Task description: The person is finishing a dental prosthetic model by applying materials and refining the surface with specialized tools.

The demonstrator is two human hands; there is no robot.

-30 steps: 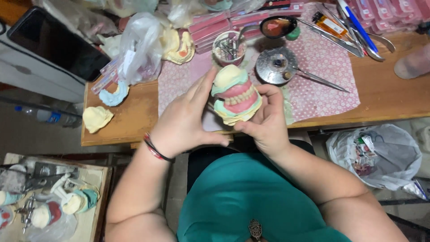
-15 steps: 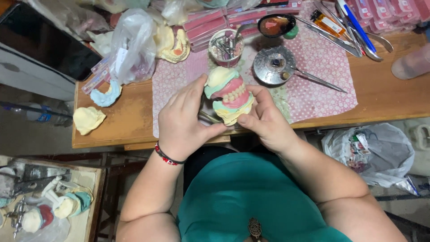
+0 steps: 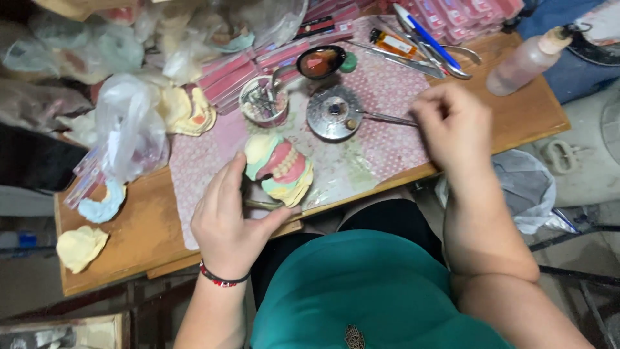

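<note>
A dental model (image 3: 279,169) with pink gums, a row of teeth and yellow and green plaster bases rests near the front edge of the wooden table (image 3: 142,232). My left hand (image 3: 227,220) grips it from the left, thumb under its base. My right hand (image 3: 451,124) is off the model, fingers curled, hovering over the pink patterned cloth (image 3: 387,139) close to the handle of a round metal dish (image 3: 333,114). I cannot see anything held in it.
A cup of metal tools (image 3: 263,102), a small black bowl of red wax (image 3: 320,62), scissors and instruments (image 3: 429,55), a plastic squeeze bottle (image 3: 528,59), pink tooth cards (image 3: 465,13), plastic bags (image 3: 129,129) and loose plaster casts (image 3: 81,245) crowd the table.
My right hand has let go of the dental model and moved right and away toward the metal dish's handle. My left hand still grips the model, now lower near the table edge.
</note>
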